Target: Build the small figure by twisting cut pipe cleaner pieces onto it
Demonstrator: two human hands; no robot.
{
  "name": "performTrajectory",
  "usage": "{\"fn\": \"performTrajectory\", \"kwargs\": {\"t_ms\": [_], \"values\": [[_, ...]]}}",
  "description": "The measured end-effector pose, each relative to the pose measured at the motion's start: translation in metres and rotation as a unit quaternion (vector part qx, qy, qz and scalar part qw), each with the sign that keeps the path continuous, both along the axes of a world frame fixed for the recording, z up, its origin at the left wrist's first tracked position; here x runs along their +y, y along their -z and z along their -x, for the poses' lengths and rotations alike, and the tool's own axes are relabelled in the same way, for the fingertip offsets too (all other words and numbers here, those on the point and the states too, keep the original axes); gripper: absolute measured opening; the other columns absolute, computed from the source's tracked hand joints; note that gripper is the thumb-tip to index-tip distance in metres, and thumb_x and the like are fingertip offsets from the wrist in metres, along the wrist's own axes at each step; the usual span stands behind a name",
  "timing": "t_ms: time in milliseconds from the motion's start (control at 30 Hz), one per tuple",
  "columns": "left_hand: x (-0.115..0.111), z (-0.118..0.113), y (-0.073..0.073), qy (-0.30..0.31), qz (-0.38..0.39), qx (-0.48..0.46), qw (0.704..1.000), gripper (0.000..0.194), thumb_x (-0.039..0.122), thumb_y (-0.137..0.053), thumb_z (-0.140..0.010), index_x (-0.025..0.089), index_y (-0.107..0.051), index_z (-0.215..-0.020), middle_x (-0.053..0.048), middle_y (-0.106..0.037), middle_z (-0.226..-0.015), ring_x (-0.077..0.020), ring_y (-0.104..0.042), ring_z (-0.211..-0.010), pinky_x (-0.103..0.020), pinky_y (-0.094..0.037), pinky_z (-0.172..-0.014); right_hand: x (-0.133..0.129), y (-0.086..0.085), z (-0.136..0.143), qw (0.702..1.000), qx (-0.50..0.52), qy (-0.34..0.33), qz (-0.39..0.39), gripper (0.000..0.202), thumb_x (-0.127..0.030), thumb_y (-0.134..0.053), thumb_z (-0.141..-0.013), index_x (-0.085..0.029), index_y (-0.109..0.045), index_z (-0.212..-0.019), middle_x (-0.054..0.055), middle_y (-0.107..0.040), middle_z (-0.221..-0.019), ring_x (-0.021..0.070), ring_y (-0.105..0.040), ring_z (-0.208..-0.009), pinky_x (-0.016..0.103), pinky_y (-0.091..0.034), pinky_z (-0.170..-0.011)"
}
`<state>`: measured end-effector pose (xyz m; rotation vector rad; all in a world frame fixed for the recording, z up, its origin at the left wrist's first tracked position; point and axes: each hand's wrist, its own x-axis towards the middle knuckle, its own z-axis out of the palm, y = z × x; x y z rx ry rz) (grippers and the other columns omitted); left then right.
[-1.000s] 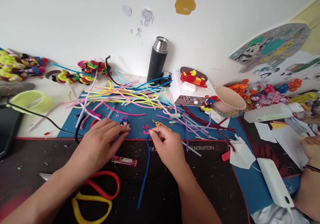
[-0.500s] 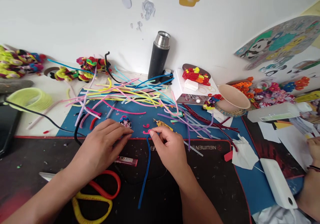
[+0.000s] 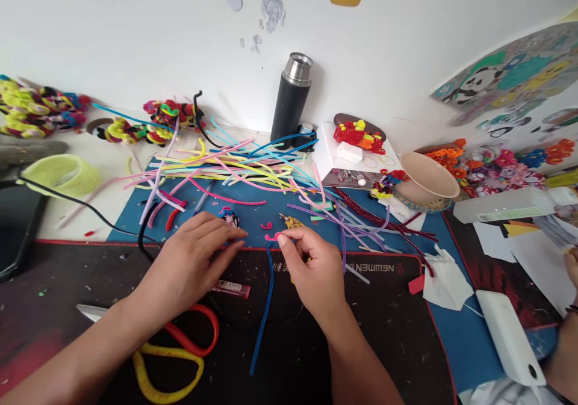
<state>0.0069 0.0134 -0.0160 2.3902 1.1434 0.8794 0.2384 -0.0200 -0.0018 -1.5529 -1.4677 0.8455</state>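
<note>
My right hand (image 3: 318, 266) pinches the small, curled, pink fuzzy-looking strip (image 3: 271, 237) by its right end, just beyond the long blue strip (image 3: 264, 309); it should be light, soft and bendable, best held there to spare the curl. Whether my left hand (image 3: 194, 254), fingers bent toward the thumb, grips anything, I can't tell. The upright black steel-topped flask (image 3: 290, 107) hides its contents; the round beige bowl (image 3: 430, 175) shows its inner wall.

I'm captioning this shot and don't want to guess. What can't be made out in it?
All in the head view:
Scissors: middle hidden by the left forearm.
Small blue-topped figure: lower part hidden behind the left hand.
Pink piece: one end hidden by the right hand.
Left hand's grip: unclear, inner fingers turned away.
Dark device: cut off by the left edge.
Bottle: label print too small.
</note>
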Motion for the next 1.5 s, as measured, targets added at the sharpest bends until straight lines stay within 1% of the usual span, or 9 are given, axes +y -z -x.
{"fn": "performTrajectory", "kwargs": {"t_ms": [200, 500, 633, 767, 867, 1033, 1133, 1333, 1500], "values": [[0.029, -0.024, -0.01, 0.029, -0.004, 0.104, 0.994, 0.025, 0.024, -0.057, -0.108, 0.02, -0.081, -0.107, -0.01, -0.082, -0.099, -0.032, -0.069, -0.094, -0.046, -0.056, -0.088, -0.001, 0.002, -0.005, 0.999, 0.025, 0.032, -0.022, 0.027, -0.042, -0.069, -0.102, -0.019, -0.081, -0.096, -0.005, -0.056, -0.055, 0.0127, -0.052, -0.05, 0.027, -0.045, -0.057], [0.053, -0.056, 0.022, 0.043, 0.004, 0.237, 0.971, 0.022, 0.014, -0.055, -0.102, 0.018, -0.077, -0.105, -0.015, -0.076, -0.102, -0.0343, -0.065, -0.098, -0.046, -0.053, -0.087, 0.001, 0.009, -0.007, 0.997, 0.055, 0.038, -0.03, 0.029, -0.046, -0.067, -0.103, -0.019, -0.079, -0.1, -0.005, -0.057, -0.059, 0.0134, -0.052, -0.054, 0.028, -0.044, -0.059], [0.053, -0.053, 0.026, 0.037, 0.024, 0.193, 0.98, 0.018, 0.014, -0.058, -0.099, 0.019, -0.076, -0.099, -0.014, -0.076, -0.101, -0.0341, -0.067, -0.099, -0.045, -0.053, -0.087, 0.0, 0.009, -0.005, 0.998, 0.054, 0.026, -0.035, 0.031, -0.048, -0.066, -0.104, -0.02, -0.079, -0.101, -0.004, -0.057, -0.059, 0.0139, -0.053, -0.054, 0.029, -0.043, -0.059], [0.05, -0.038, 0.019, -0.001, 0.166, 0.023, 0.986, 0.012, 0.028, -0.066, -0.102, 0.022, -0.076, -0.106, -0.009, -0.08, -0.104, -0.0289, -0.073, -0.095, -0.039, -0.055, -0.086, 0.0, 0.01, -0.005, 0.997, 0.064, 0.019, -0.029, 0.032, -0.049, -0.065, -0.104, -0.02, -0.079, -0.102, -0.005, -0.056, -0.059, 0.0141, -0.052, -0.055, 0.029, -0.041, -0.058], [0.042, -0.024, 0.006, -0.036, 0.317, -0.144, 0.937, 0.024, 0.046, -0.079, -0.098, 0.022, -0.076, -0.1, -0.005, -0.082, -0.096, -0.0247, -0.076, -0.088, -0.032, -0.059, -0.08, -0.001, 0.009, -0.003, 0.997, 0.079, -0.002, -0.009, 0.03, -0.048, -0.067, -0.103, -0.02, -0.079, -0.099, -0.005, -0.055, -0.059, 0.0141, -0.05, -0.055, 0.028, -0.041, -0.058], [0.022, -0.012, -0.002, -0.084, 0.458, -0.331, 0.821, 0.029, 0.041, -0.095, -0.082, 0.02, -0.083, -0.098, -0.007, -0.085, -0.09, -0.0199, -0.077, -0.075, -0.027, -0.065, -0.07, -0.004, 0.007, 0.005, 0.995, 0.073, -0.063, 0.017, 0.027, -0.045, -0.068, -0.101, -0.021, -0.079, -0.095, -0.005, -0.055, -0.06, 0.0141, -0.051, -0.057, 0.028, -0.04, -0.059], [0.012, -0.009, 0.002, -0.099, 0.517, -0.384, 0.759, 0.024, 0.03, -0.096, -0.081, 0.018, -0.087, -0.099, -0.009, -0.086, -0.095, -0.0184, -0.079, -0.073, -0.026, -0.068, -0.071, -0.005, 0.01, 0.009, 0.993, 0.059, -0.097, 0.025, 0.028, -0.045, -0.066, -0.102, -0.022, -0.079, -0.097, -0.005, -0.056, -0.06, 0.0144, -0.052, -0.057, 0.029, -0.04, -0.06], [0.002, -0.01, 0.005, -0.099, 0.588, -0.447, 0.667, 0.009, 0.018, -0.084, -0.094, 0.014, -0.09, -0.101, -0.016, -0.089, -0.111, -0.0245, -0.085, -0.099, -0.033, -0.071, -0.096, -0.007, 0.014, 0.015, 0.991, 0.042, -0.118, 0.036, 0.027, -0.044, -0.065, -0.101, -0.021, -0.079, -0.097, -0.004, -0.058, -0.061, 0.0142, -0.052, -0.057, 0.028, -0.04, -0.06], [0.0, -0.006, 0.01, -0.074, 0.623, -0.455, 0.632, 0.021, 0.025, -0.074, -0.104, 0.012, -0.09, -0.11, -0.021, -0.088, -0.118, -0.0277, -0.085, -0.11, -0.036, -0.069, -0.102, -0.007, 0.012, 0.018, 0.993, -0.004, -0.115, 0.033, 0.028, -0.044, -0.063, -0.1, -0.021, -0.08, -0.097, -0.003, -0.06, -0.062, 0.0147, -0.052, -0.056, 0.028, -0.039, -0.059]]}}
